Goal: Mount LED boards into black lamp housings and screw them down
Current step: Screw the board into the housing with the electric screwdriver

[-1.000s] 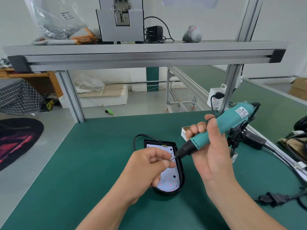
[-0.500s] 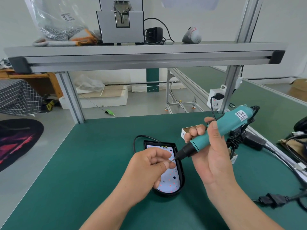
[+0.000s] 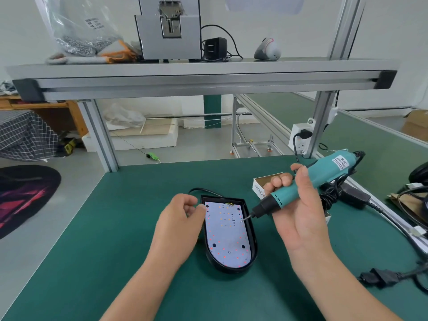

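Green matting covers the work table (image 3: 115,228), and a grey shelf (image 3: 208,72) is seen above it. On the left, the left hand (image 3: 178,228) is held just beside the top left corner of the black lamp housing (image 3: 254,242). Its fingers are loosely curled; whether something small is pinched in them cannot be told. The housing is laid flat in the middle of the table, and the white LED board (image 3: 228,237) is set inside it, with small red dots lit up.

To the right, the thin tip (image 3: 245,218) of the blue-green electric screwdriver (image 3: 308,179) is pointed down at the board's right edge. A tiny screw may be carried on it, but that is too small to be sure of. The screwdriver is gripped by the right hand (image 3: 298,218), with the fingers wrapped round it. A little open box (image 3: 259,184) is seen behind that hand.

The screwing-down step is judged to be in hand. Next, the tip must be lined up with a hole in the board and pressed down straight, and the housing must be stopped from sliding.
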`<action>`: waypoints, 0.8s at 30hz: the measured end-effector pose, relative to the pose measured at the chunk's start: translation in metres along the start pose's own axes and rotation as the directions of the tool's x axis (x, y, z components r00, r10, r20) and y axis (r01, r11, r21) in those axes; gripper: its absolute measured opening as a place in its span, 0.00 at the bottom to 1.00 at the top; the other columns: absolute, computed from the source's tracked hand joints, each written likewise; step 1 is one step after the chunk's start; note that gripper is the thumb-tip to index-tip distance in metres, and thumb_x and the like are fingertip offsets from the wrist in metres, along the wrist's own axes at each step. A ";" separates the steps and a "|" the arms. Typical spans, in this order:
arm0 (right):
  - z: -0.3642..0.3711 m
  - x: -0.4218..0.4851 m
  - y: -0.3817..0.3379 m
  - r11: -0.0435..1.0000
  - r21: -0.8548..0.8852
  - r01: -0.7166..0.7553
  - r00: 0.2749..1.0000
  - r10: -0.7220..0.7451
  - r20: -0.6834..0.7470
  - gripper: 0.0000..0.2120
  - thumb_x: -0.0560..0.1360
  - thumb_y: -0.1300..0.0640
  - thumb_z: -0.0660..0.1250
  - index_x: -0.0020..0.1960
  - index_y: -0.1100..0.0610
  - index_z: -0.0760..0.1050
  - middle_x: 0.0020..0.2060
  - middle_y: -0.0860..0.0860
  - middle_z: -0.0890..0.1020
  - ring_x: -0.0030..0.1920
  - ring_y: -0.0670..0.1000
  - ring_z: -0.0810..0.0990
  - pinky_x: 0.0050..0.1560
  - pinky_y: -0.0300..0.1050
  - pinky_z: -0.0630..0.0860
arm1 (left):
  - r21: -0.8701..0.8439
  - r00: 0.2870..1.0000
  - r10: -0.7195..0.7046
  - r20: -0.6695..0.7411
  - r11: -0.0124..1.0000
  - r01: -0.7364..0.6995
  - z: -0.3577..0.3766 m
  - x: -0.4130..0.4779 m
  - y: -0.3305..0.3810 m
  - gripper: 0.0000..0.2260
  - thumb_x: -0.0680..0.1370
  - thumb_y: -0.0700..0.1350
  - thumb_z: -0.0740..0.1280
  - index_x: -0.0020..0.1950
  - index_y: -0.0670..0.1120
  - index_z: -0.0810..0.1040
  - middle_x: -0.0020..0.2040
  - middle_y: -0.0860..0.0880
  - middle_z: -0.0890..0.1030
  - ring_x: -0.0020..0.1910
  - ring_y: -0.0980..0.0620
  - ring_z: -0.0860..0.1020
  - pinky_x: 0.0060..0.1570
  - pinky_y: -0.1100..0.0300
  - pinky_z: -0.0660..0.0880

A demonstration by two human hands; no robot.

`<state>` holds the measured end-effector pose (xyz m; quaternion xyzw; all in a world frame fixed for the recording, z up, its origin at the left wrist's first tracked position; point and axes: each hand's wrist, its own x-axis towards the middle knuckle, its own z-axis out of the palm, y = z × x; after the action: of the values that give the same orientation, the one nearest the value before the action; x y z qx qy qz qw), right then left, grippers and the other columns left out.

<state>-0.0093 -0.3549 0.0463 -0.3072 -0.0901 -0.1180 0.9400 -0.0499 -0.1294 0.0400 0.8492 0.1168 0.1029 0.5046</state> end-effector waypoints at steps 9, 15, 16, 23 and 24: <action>-0.012 0.016 0.000 0.994 -0.094 0.054 0.995 -0.061 -0.076 0.07 0.82 0.54 0.72 0.55 0.53 0.75 0.39 0.51 0.74 0.41 0.51 0.76 0.52 0.49 0.77 | 0.256 0.966 -0.109 0.235 0.966 0.046 0.009 -0.003 -0.008 0.18 0.72 0.57 0.68 0.57 0.49 0.72 0.38 0.49 0.79 0.32 0.51 0.72 0.36 0.55 0.69; -0.020 0.022 0.005 0.977 -0.199 0.082 0.994 -0.093 -0.049 0.06 0.81 0.57 0.73 0.54 0.52 0.76 0.39 0.50 0.73 0.41 0.51 0.74 0.53 0.48 0.75 | 0.172 0.927 -0.075 0.369 0.985 0.012 0.004 -0.002 -0.009 0.11 0.69 0.49 0.67 0.49 0.47 0.76 0.39 0.52 0.80 0.34 0.54 0.72 0.38 0.57 0.69; -0.021 0.023 0.007 0.975 -0.208 0.082 0.995 -0.093 -0.046 0.07 0.81 0.57 0.72 0.55 0.53 0.75 0.39 0.51 0.73 0.40 0.51 0.74 0.53 0.48 0.75 | 0.171 0.924 -0.070 0.375 0.985 0.005 0.004 -0.002 -0.009 0.09 0.68 0.49 0.67 0.47 0.49 0.75 0.40 0.51 0.81 0.35 0.53 0.73 0.38 0.57 0.70; -0.021 0.023 0.017 0.955 -0.273 0.114 0.993 -0.115 0.009 0.09 0.82 0.60 0.70 0.58 0.56 0.71 0.38 0.51 0.72 0.39 0.51 0.73 0.52 0.46 0.76 | 0.191 0.923 -0.076 0.378 0.982 0.002 0.003 -0.002 -0.009 0.14 0.68 0.51 0.67 0.53 0.55 0.77 0.49 0.54 0.86 0.49 0.48 0.84 0.50 0.47 0.83; -0.020 0.022 0.018 0.951 -0.284 0.120 0.993 -0.120 0.017 0.10 0.81 0.60 0.70 0.58 0.56 0.71 0.38 0.51 0.72 0.39 0.52 0.73 0.51 0.46 0.76 | 0.186 0.923 -0.069 0.379 0.982 -0.003 0.004 -0.001 -0.009 0.14 0.68 0.51 0.67 0.53 0.53 0.76 0.48 0.54 0.86 0.48 0.47 0.84 0.49 0.47 0.83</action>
<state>0.0188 -0.3560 0.0258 -0.4331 -0.0903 -0.1868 0.8772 -0.0511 -0.1285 0.0298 0.8936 0.0392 -0.0851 0.4390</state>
